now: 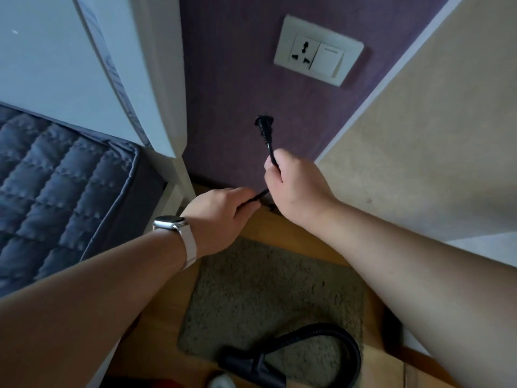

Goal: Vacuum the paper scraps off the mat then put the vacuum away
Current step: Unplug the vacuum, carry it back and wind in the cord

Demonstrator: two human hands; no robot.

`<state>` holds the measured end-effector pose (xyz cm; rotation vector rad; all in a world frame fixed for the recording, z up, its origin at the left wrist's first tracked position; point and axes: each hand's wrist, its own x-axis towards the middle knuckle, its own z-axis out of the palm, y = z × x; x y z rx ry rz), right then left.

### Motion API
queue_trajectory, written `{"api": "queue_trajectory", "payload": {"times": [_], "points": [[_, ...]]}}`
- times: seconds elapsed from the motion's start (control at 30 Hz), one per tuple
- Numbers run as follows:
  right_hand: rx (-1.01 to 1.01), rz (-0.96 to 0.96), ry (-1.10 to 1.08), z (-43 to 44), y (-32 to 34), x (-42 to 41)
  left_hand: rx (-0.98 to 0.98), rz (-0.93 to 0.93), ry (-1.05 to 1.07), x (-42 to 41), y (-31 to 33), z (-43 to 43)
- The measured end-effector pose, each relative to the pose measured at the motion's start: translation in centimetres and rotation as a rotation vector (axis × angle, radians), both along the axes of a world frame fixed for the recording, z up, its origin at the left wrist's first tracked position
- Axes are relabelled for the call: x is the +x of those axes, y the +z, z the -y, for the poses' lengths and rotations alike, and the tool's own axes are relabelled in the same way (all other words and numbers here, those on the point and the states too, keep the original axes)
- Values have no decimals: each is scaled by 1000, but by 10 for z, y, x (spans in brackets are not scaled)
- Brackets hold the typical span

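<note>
1. The vacuum's plug (263, 127) hangs free in front of the purple wall (223, 93). It is below the wall socket (305, 53) and apart from it, and its prongs cannot be made out.
2. The cord (258, 195) runs down from the plug through the right hand (293, 186), then across a short span into the left hand (221, 217).
3. Of the vacuum itself, only a black ribbed hose (330, 340) and a dark fitting show, lying over the near end of the mat (265, 298). The mat lies on the wooden floor (268, 225) beneath both forearms. No paper scraps show on the visible part, though the pile is too blurred to be sure.
4. The step in hand looks like dealing with the plug at the socket, but whether it is going in or is already out for good cannot be told.
   - To plug in, it would be better to shift the grip from the cord onto the plug's body, line the prongs up squarely, and check the switch (328, 58) beside the socket.
   - To stow the cord, gather it in even loops without kinks or yanking.
5. The right hand is clenched round the cord just below the plug, fingers and thumb wrapped tight. The left hand, lower and near the foot of the wall, has its fingers curled round the cord too, with a watch (169, 222) on its wrist.
6. A quilted grey mattress (56, 177) lies to the left.
</note>
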<state>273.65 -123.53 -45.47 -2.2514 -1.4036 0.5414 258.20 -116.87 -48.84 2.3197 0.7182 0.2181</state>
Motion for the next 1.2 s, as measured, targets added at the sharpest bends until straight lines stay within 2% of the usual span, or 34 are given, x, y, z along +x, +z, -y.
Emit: {"api": "queue_trajectory", "payload": {"times": [0.23, 0.4, 0.67, 0.77, 0.9, 1.07, 1.2], "points": [[-17, -63, 24, 34, 0, -41, -54, -113, 72, -58, 13, 37], [-33, -79, 132, 79, -12, -69, -54, -210, 97, -104, 26, 74], [-212, -111, 349, 178, -26, -122, -17, -297, 225, -166, 32, 176], [-236, -120, 428, 211, -31, -137, -69, -308, 322, -190, 31, 208], [-297, -145, 472, 245, -45, -161, -91, -384, 441, -232, 22, 235], [-361, -190, 476, 285, -71, -197, -120, -563, 413, -306, -4, 259], [-426, -181, 454, 306, -103, -231, -176, -580, 483, -357, -41, 274]]}}
